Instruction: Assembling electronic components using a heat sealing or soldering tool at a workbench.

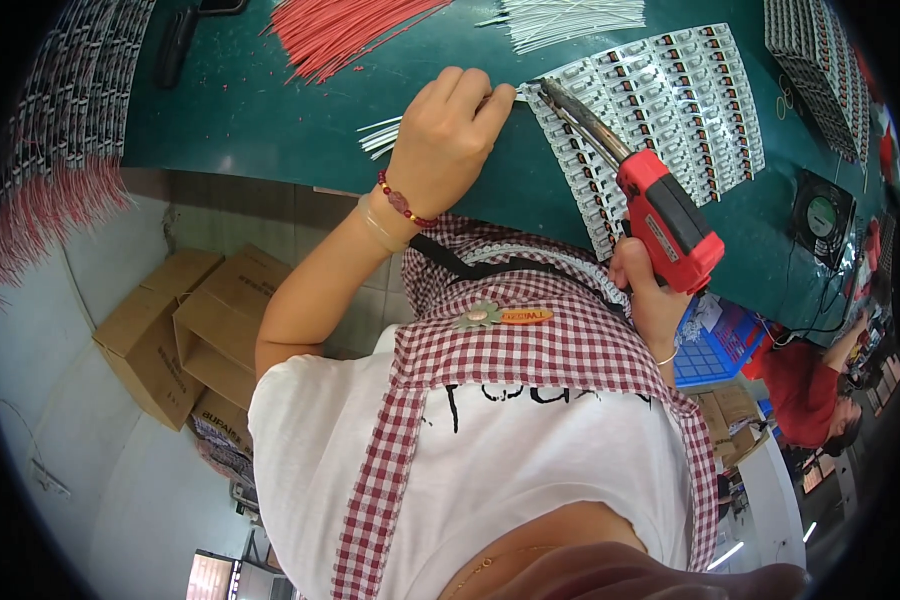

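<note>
A green bench (260, 110) fills the upper part of the view. On it lies one large panel of small circuit boards (670, 110), set in many rows too numerous to count; more such panels lie at the far right edge (810, 60) and at the far left (60, 110), the left one fringed with red wires. Two loose bundles of cut wire lie at the far side of the bench: one red bundle (340, 30) and one white bundle (570, 18). Below the bench edge, on the floor to the left, stand three brown cardboard boxes (170, 330). One small fan (822, 215) sits on the bench at the right.

The right hand (642, 290) is wrapped closed round the grip of one red soldering gun (670, 220), whose metal tip reaches the near left corner of the panel. The left hand (448, 135) is curled shut, fingertips pinching a few white wires (380, 137) against the bench just beside the tip. One beaded bracelet (400, 203) circles the left wrist.
</note>
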A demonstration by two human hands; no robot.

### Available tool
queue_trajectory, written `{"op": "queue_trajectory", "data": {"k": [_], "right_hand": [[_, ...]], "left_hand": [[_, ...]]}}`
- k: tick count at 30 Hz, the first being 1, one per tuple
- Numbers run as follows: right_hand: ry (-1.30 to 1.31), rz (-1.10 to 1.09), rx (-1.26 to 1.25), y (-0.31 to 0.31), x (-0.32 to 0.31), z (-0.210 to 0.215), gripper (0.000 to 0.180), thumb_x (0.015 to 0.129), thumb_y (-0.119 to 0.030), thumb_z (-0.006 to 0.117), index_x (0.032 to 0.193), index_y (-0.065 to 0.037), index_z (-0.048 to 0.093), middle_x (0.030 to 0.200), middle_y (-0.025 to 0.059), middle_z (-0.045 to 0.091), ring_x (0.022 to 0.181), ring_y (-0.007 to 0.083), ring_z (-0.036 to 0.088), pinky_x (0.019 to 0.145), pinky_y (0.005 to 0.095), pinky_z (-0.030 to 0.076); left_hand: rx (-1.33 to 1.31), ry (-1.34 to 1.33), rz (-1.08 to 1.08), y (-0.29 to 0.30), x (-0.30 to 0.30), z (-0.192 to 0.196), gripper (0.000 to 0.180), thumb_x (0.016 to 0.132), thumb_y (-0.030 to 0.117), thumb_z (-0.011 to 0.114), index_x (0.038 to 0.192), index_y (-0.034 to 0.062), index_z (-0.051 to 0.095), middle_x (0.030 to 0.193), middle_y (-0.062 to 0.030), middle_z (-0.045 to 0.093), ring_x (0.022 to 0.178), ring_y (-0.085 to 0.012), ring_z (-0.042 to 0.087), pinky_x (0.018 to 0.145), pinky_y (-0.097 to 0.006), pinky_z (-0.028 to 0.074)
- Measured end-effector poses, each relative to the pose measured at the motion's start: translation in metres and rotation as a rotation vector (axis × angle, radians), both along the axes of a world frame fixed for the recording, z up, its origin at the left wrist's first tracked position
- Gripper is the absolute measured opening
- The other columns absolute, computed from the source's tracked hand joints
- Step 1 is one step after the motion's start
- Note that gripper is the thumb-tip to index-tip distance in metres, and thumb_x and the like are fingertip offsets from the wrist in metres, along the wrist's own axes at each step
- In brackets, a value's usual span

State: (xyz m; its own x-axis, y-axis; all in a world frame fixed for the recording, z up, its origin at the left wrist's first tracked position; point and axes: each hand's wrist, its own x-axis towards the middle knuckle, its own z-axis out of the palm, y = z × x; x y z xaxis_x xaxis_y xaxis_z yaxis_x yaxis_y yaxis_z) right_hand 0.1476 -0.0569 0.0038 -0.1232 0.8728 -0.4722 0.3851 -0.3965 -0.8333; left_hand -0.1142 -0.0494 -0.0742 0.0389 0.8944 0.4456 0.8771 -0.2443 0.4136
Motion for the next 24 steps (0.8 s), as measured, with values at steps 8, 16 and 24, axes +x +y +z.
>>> {"op": "queue_trajectory", "data": {"k": [8,16,24], "right_hand": [[0.085,-0.061,0.059,-0.009,0.008,-0.003,0.032,0.096,-0.014,0.066,0.120,0.005,0.058,0.069,0.0067,0.060,0.056,0.0112,0.052,0.054,0.0263,0.042],[0.124,-0.037,0.007,-0.016,0.016,-0.008,0.033,0.096,-0.013,0.066,0.122,0.005,0.056,0.069,0.0078,0.058,0.055,0.0124,0.050,0.053,0.0275,0.042],[0.010,0.054,0.091,-0.018,0.024,-0.022,0.023,0.091,-0.010,0.072,0.109,0.002,0.065,0.079,0.0049,0.065,0.066,0.0123,0.058,0.061,0.0279,0.047]], "left_hand": [[0.030,0.051,0.014,0.001,-0.001,0.003,0.030,0.072,-0.004,0.066,0.101,0.0011,0.070,0.083,-0.0067,0.055,0.074,-0.0239,0.055,0.065,-0.035,0.048],[0.024,-0.047,-0.038,-0.009,0.006,0.007,0.033,0.070,-0.007,0.066,0.102,0.0007,0.071,0.084,-0.0080,0.058,0.074,-0.0242,0.056,0.065,-0.035,0.048],[-0.010,-0.032,-0.029,-0.008,0.007,0.006,0.032,0.071,-0.007,0.066,0.102,0.0008,0.071,0.083,-0.0080,0.056,0.074,-0.0242,0.055,0.065,-0.035,0.048]]}}
